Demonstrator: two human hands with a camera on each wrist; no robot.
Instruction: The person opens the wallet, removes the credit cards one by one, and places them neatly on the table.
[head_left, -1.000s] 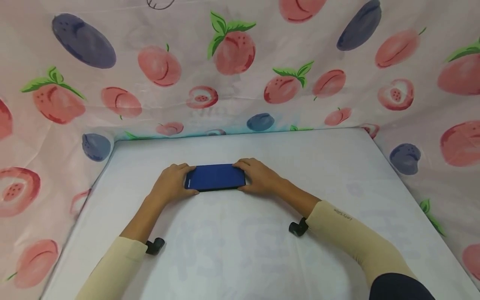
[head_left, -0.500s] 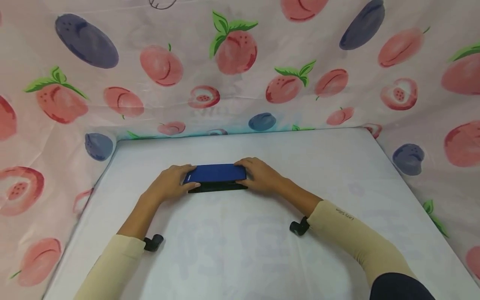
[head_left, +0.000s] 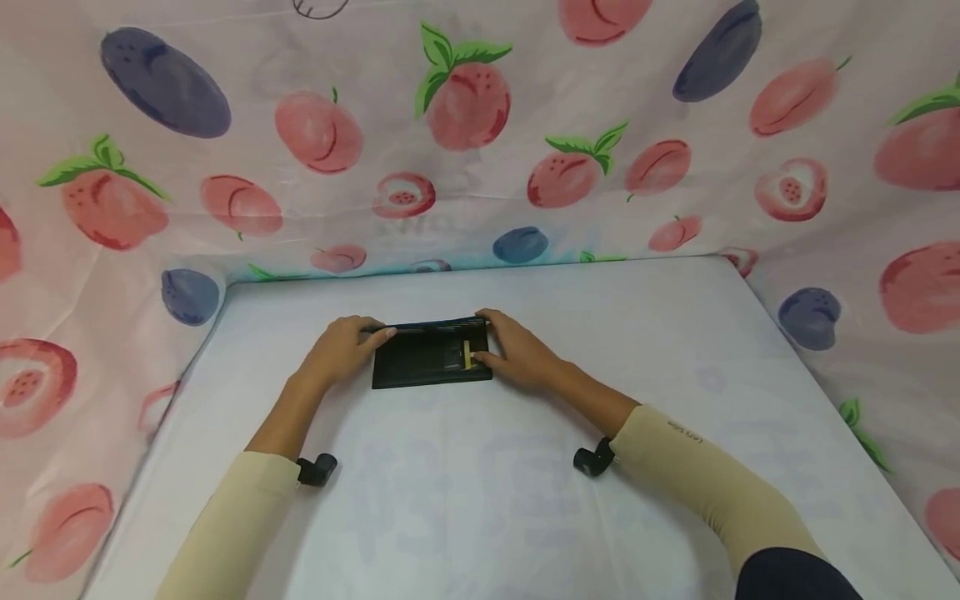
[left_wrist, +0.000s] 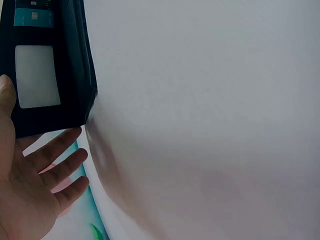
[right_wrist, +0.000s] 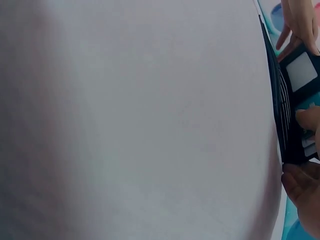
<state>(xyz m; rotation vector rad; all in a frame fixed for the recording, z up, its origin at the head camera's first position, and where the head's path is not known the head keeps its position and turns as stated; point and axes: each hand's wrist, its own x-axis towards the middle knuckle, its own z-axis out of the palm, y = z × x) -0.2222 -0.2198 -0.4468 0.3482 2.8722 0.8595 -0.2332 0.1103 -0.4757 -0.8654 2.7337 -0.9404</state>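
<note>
A long wallet [head_left: 420, 362] lies unfolded on the table, its black inside showing in the head view. Its far edge is raised. On the left, my left hand [head_left: 337, 350] pinches it, thumb on the inside and fingers behind. My right hand [head_left: 521, 354] grips the right end, thumb beside a yellow strip [head_left: 467, 355]. The left wrist view shows a pale window [left_wrist: 38, 76] and a teal card [left_wrist: 33, 17] in the wallet. In the right wrist view, the right thumb [right_wrist: 309, 118] lies over the card area. The blue outer face is hidden.
A white-covered table [head_left: 480, 483] carries the wallet. Fruit-patterned cloth [head_left: 465, 175] hangs behind it and along both sides. Small black devices sit at the left wrist [head_left: 317, 470] and right wrist [head_left: 594, 458].
The wallet was closed with its blue cover up. Both hands have lifted the near edge and turned the cover back, away from the body, exposing the black inside.
</note>
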